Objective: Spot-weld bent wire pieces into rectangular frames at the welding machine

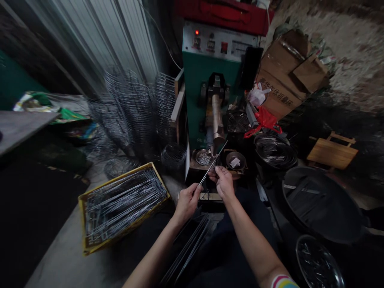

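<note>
A thin metal rod [207, 173] slants up and away from my left hand [186, 203], whose thumb and fingers are closed on its near end. Its far part crosses beneath the electrode arm [216, 114] of a green welding machine [196, 72]. Close beside the rod, my right hand [222, 184] is pinched; what sits between its fingertips is too small and dark to name. Just beyond the hands, a round dish of small metal pieces [203, 157] stands to the left of the electrode, and a dark bowl [240, 164] with a pale scrap stands to the right.
On the left, a yellow crate [82, 224] holds many metal rods. Stacked wire baskets [135, 100] stand behind it. More rods [189, 250] lie below my arms. At right are a large black basin [324, 204], a bowl of small parts [318, 260] and a wooden stool [333, 153].
</note>
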### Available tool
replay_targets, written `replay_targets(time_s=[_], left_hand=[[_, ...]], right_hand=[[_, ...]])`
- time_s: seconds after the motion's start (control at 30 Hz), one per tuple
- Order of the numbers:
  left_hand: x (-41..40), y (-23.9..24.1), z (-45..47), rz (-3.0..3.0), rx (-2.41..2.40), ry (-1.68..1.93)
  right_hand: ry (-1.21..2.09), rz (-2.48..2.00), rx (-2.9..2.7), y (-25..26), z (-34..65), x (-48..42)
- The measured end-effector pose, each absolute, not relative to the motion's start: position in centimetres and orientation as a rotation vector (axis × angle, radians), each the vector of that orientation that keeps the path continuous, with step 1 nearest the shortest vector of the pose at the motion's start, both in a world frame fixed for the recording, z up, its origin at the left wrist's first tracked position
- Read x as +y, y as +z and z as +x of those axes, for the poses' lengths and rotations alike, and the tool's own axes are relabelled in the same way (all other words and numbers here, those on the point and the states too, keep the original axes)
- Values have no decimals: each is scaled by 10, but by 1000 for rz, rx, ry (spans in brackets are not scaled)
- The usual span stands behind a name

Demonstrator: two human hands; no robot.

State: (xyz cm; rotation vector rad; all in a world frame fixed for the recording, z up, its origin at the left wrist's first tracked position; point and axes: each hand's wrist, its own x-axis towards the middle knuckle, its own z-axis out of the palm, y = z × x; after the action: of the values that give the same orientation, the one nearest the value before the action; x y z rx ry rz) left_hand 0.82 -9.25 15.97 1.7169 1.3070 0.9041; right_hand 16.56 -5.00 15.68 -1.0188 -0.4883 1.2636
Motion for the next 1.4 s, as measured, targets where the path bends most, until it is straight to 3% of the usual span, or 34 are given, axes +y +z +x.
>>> replay_targets(time_s=[1.1,1.4], left_hand=[[-74,175,10,1697,1236,977],[-61,178,13,1750,1179,944]], right_hand=[[1260,-1068,-581,165,170,-28],[1102,-1174,-763,162,195,-22]])
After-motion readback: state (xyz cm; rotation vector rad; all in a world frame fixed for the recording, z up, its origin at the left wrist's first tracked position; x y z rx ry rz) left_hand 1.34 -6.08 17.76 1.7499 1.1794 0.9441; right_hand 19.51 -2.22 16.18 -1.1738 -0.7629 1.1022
